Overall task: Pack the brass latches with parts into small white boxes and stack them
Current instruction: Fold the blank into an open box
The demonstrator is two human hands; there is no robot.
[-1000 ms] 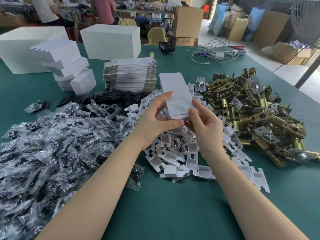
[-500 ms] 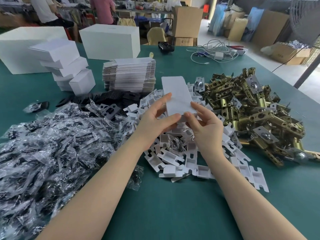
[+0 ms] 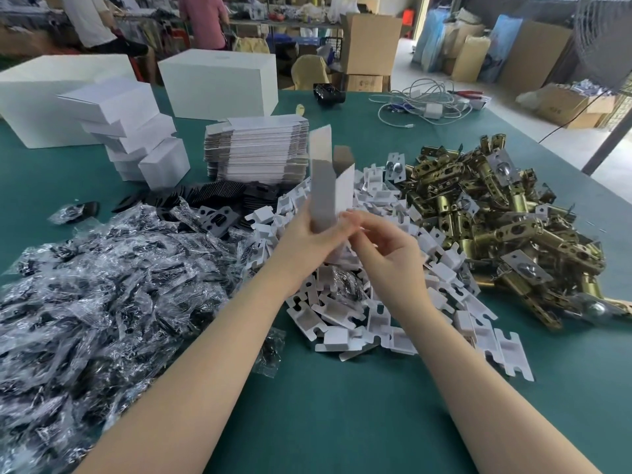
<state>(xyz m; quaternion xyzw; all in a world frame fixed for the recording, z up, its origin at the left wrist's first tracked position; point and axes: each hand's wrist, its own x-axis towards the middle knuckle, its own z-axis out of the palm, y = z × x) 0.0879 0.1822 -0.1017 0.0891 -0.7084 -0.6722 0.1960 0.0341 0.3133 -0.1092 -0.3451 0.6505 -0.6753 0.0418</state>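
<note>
My left hand grips the lower end of a small white box, which stands upright and is opened into a tube with its top flap raised. My right hand is at the box's bottom end, fingers curled on its lower flaps. A pile of brass latches lies to the right. White card inserts are heaped under my hands. Bagged black parts cover the left. Flat unfolded boxes are stacked behind, and packed white boxes are stacked at the left rear.
Two large white cartons stand at the back of the green table. Black flat plates lie behind the bags. White cables lie at the rear right. People stand beyond the table's far edge.
The flat box has been opened up into a tube and turned upright. My right hand moved from its side to its bottom end.
</note>
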